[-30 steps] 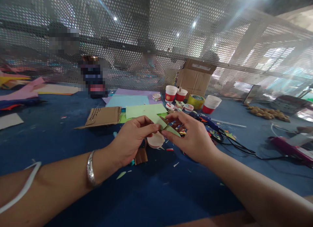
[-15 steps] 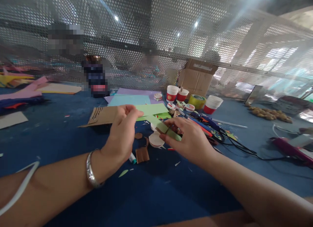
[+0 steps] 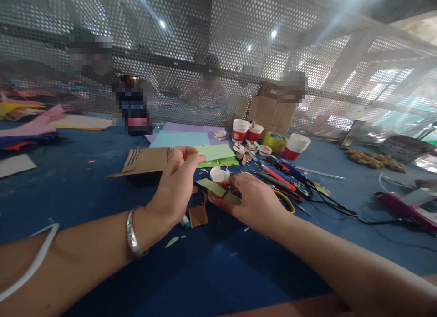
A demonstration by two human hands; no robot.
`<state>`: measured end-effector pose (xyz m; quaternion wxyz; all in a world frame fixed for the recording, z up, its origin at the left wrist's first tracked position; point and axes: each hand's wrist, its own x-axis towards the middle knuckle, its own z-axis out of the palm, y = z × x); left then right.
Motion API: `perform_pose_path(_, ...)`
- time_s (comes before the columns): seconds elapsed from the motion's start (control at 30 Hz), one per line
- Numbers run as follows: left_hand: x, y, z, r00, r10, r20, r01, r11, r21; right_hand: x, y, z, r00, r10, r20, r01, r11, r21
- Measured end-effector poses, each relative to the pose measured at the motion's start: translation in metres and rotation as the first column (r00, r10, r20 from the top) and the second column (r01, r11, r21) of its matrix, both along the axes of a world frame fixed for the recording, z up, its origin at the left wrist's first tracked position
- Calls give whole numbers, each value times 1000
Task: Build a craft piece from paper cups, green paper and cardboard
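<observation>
Red and white paper cups (image 3: pixel 240 131) stand near the far edge of your blue worktop (image 3: pixel 218 267). One smaller cup (image 3: pixel 253 134) has something thin sticking out of it, and the pale cup stack (image 3: pixel 296 146) on the right seems to be nested. Behind them stands a cardboard box (image 3: pixel 273 113); its contents are not visible.

Your right hand (image 3: pixel 254 202) pinches a pale green paper strip (image 3: pixel 210 187) between thumb and fingers, above the middle of the worktop, just nearer to you than a shallow white cup piece (image 3: pixel 220 173). Your left hand (image 3: pixel 178 187) is before a light green sheet (image 3: pixel 218 152), thumb and forefinger close together; I cannot tell whether they hold it.
</observation>
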<state>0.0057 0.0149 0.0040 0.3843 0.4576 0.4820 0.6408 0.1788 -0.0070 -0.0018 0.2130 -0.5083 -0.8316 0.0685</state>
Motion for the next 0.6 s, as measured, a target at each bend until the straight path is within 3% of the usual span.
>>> perform_pose_path(0.6, 0, -2, 0, 999, -18, -46, 19, 1000, 20, 0, -1, 0, 1000, -4, -20, 5, 997, 79)
